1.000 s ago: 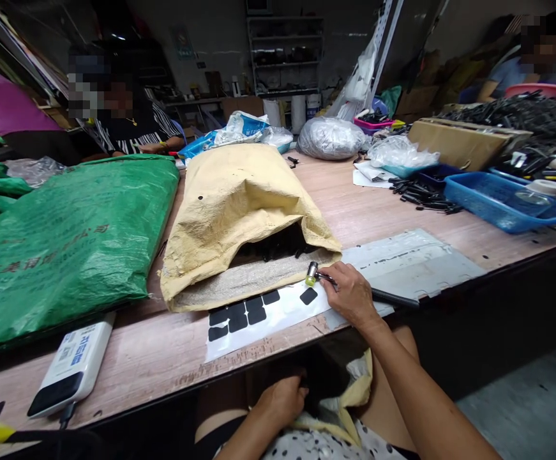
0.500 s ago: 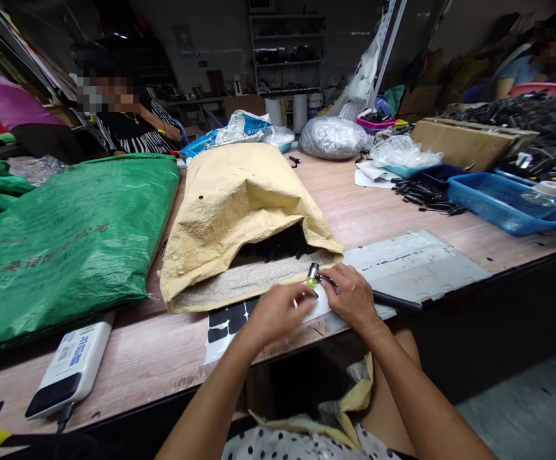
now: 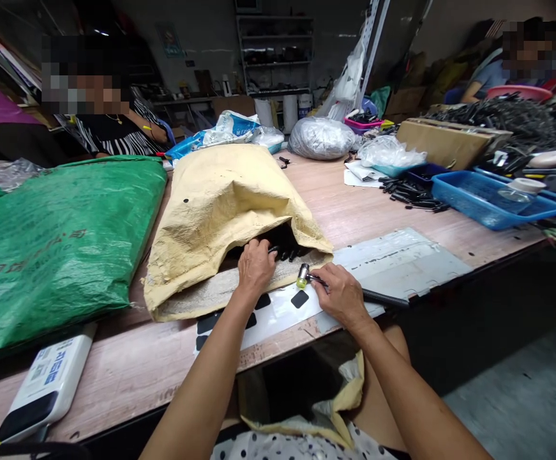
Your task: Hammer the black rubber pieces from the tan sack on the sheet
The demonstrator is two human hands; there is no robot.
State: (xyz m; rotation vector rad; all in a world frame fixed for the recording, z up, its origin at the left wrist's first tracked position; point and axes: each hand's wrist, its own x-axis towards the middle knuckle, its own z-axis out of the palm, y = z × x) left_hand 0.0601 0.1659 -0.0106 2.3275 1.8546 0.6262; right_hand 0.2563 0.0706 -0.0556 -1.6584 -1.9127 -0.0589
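My right hand (image 3: pixel 343 295) is closed around the dark handle of a small hammer (image 3: pixel 302 276) with a metal head and a yellow-green face. The handle's thick black end sticks out to the right, over the grey metal sheet. My left hand (image 3: pixel 257 265) reaches into the mouth of a yellow woven sack (image 3: pixel 230 185), fingers curled at a black piece (image 3: pixel 272 249). Several more black pieces (image 3: pixel 291 254) lie just inside the opening; deeper contents are in shadow. Below the hammer, a rounded black pad (image 3: pixel 299 299) rests on a white sheet (image 3: pixel 278 319). My left forearm partly covers other pads.
A green sack (image 3: pixel 67 230) and a white power bank (image 3: pixel 48 377) are on the left. Rightward are the grey metal sheet (image 3: pixel 402 262), a blue tray (image 3: pixel 479 198) and a pile of black parts (image 3: pixel 414 195). Two people (image 3: pixel 129 128) (image 3: pixel 483 80) sit across the table.
My left hand has moved from beside the hammer up into the sack's mouth, uncovering the black pad on the white sheet. My right hand still holds the hammer. The view has shifted slightly.
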